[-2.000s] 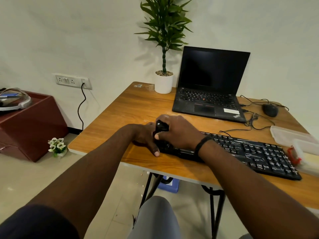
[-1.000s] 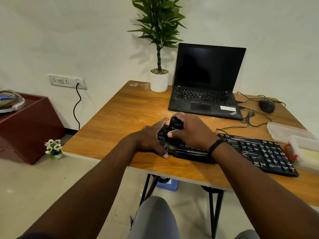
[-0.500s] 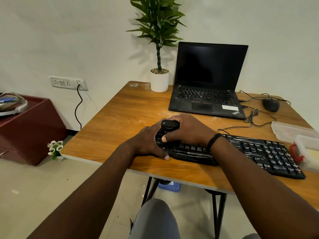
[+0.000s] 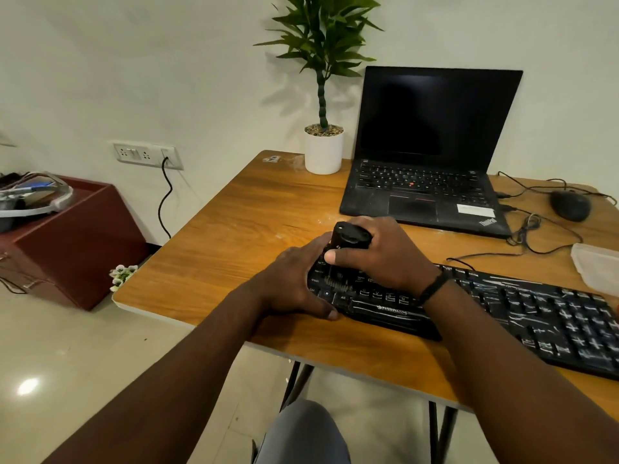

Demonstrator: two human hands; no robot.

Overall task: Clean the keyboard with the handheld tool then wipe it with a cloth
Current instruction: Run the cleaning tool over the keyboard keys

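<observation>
Right hand (image 4: 382, 254) grips the small black handheld cleaning tool (image 4: 350, 237), its bristle end pressed among the keys at the left end of the long black dust-streaked keyboard (image 4: 502, 309). Left hand (image 4: 294, 283) curls round that same end, apparently steadying it against the brushing. Keyboard lies along the near edge of the wooden desk (image 4: 254, 222), marked "ZEBRONICS". Behind it, an open black laptop (image 4: 428, 155) reads "ThinkPad". No cloth identified.

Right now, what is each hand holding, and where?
The right hand grips the black handheld tool around its upper body. The left hand holds the keyboard at its left end.
</observation>
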